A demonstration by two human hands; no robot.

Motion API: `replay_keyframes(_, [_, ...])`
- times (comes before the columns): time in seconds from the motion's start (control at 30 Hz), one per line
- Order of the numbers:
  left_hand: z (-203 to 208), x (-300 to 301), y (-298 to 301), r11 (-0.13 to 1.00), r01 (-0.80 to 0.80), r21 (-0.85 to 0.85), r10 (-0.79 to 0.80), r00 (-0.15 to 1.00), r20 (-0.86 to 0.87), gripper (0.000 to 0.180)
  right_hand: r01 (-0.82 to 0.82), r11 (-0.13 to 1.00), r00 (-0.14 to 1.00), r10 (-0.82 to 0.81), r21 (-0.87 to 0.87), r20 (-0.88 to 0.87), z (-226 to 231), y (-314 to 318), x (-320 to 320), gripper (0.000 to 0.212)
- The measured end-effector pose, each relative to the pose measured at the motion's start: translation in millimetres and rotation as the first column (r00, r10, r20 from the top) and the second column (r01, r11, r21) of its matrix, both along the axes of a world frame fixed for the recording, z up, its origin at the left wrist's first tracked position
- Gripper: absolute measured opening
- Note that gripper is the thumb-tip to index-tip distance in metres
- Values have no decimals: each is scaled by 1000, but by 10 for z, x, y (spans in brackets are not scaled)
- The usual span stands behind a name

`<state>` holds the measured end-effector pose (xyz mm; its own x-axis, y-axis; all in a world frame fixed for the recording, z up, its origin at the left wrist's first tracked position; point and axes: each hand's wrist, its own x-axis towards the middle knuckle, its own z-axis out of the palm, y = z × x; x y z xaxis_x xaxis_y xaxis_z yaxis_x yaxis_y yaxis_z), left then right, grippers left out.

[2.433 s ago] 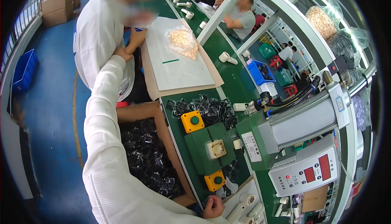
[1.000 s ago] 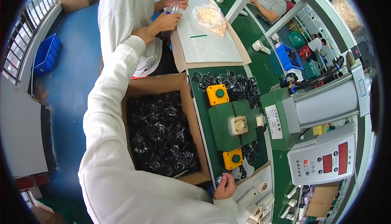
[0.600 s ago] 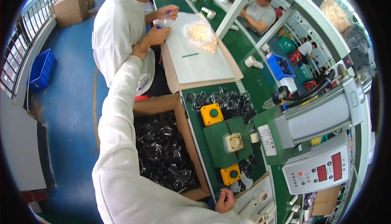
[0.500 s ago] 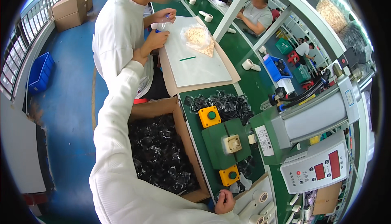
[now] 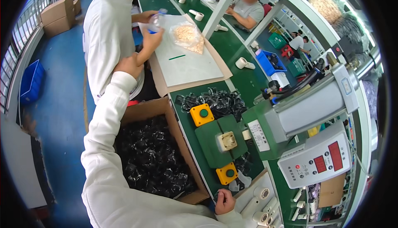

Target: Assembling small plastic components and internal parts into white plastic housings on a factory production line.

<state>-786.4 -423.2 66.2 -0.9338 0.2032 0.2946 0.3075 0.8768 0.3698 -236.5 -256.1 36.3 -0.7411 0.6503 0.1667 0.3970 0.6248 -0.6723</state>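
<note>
My left hand [image 5: 129, 65] reaches far forward, its fingers closed around the forearm of a co-worker [image 5: 108, 33] in a white top. That person holds a clear plastic bottle [image 5: 155, 22] with blue on it. My right hand [image 5: 225, 202] rests by the near table edge, fingers curled in; something small and dark shows at its side, but I cannot make out what it is. Near it are a yellow box with a green push button [image 5: 226, 173] and several white plastic handle-shaped parts [image 5: 260, 217]. Ahead stands a green press fixture [image 5: 207, 139] holding a cream-coloured block [image 5: 227, 141].
A carton [image 5: 170, 124] of black wrapped parts stands beside the table, below my left arm. More black parts [image 5: 219, 103] lie behind the fixture. A press [image 5: 306, 107] and control box [image 5: 317, 161] overhang the right. Beyond, a bag of cream-coloured pieces [image 5: 186, 36] lies on a white board.
The view has shifted, so the table sits further left. The co-worker has raised the bottle and tilted it more upright. My left hand stays on the forearm; my right hand stays curled.
</note>
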Motion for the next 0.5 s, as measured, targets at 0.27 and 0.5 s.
replay_keyframes(0.27, [257, 93, -276, 998, -13, -69, 12, 1000, -24, 29, -53, 998, 999, 53, -27, -8, -28, 3, -26, 12])
replay_keyframes(0.5, [132, 215, -353, 991, -30, 127, 59, 971, -231, 35, -84, 994, 986, 92, 62, -136, -99, 48, -22, 14])
